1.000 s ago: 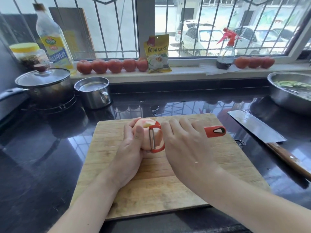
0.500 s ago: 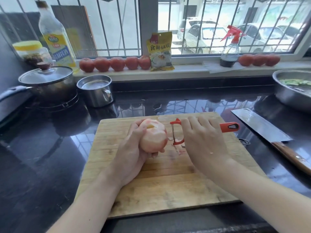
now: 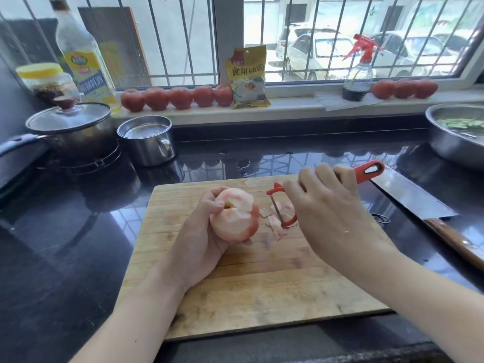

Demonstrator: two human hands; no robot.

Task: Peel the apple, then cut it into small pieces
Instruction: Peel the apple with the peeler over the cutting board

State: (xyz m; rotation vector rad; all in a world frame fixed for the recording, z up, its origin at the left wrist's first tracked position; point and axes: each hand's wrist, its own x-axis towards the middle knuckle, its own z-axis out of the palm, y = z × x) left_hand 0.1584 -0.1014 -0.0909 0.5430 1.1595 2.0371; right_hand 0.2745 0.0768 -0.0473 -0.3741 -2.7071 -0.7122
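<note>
Home kitchen. A lidded pot [image 3: 69, 127] sits on a gas burner [image 3: 89, 159] set in a glossy black countertop [image 3: 65, 231], with a wooden cutting board [image 3: 262, 289], a cleaver [image 3: 429, 205] and a steel basin [image 3: 455, 134] nearby. The barred window's sill [image 3: 288, 107] carries an oil bottle [image 3: 83, 58], a spice jar [image 3: 45, 81], 8 tomatoes [image 3: 180, 98] and a spray bottle [image 3: 357, 72].

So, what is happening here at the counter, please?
A person is peeling an apple over a wooden cutting board. The left hand grips the apple, which is mostly peeled, with a strip of red skin on its right side. The right hand holds a red peeler just beside it, apart from the fruit. Peel scraps lie on the board. A cleaver rests to the right; no cutting has begun.
</note>
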